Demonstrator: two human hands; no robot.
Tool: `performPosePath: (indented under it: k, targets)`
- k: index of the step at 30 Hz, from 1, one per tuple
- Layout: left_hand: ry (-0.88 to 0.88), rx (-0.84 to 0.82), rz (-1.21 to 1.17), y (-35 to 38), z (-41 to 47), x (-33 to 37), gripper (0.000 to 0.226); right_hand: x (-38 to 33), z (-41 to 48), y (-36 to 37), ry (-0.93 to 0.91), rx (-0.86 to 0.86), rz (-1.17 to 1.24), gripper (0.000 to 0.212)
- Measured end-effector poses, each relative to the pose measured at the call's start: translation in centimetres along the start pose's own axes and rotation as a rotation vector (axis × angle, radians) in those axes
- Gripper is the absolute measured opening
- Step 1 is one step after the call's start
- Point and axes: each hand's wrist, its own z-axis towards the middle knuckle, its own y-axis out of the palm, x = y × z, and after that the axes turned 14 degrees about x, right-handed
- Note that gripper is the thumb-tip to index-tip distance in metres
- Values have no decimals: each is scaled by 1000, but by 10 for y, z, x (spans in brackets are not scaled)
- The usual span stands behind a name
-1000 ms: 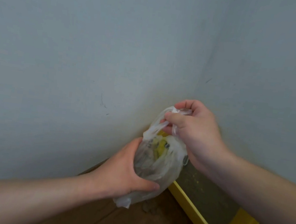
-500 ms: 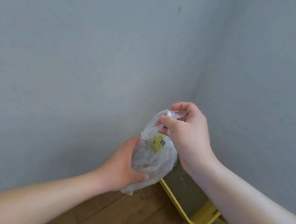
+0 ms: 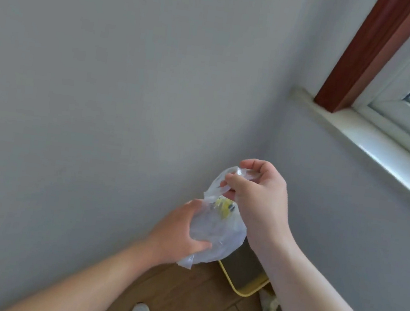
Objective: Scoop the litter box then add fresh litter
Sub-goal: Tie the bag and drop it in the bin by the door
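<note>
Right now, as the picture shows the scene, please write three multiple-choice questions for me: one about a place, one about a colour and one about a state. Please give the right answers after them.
1. Where is the litter box?
A. on a shelf
B. on the floor, lower than the plastic bag
C. on a chair

2. What colour is the rim of the litter box?
A. blue
B. red
C. yellow

3. How is the plastic bag held?
A. the left hand grips its body and the right hand pinches its top
B. it lies untouched on the ground
C. it hangs from a hook

Answers:
1 B, because the box stands on the wooden boards under the raised bag.
2 C, because the visible rim is plainly yellow.
3 A, because both hands are on the bag, one low and one at the top.
</note>
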Motion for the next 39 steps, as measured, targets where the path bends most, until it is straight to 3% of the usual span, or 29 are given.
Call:
performPosePath:
  k: [7, 16, 26, 39]
  targets:
    - [-19, 117, 35, -54, -38, 73, 67, -79, -35, -44, -53, -136, -47, 27]
    - [-228, 367, -3, -87, -114, 96, 70, -117, -101, -45, -175, -512, -99, 30]
    - [-525, 720, -48, -148, -267, 58, 61, -122, -242, 23, -267, -991, -164, 26]
    - [-828, 1046, -17, -250, -466, -15, 51, -123, -463, 121, -498, -1369, -257, 30]
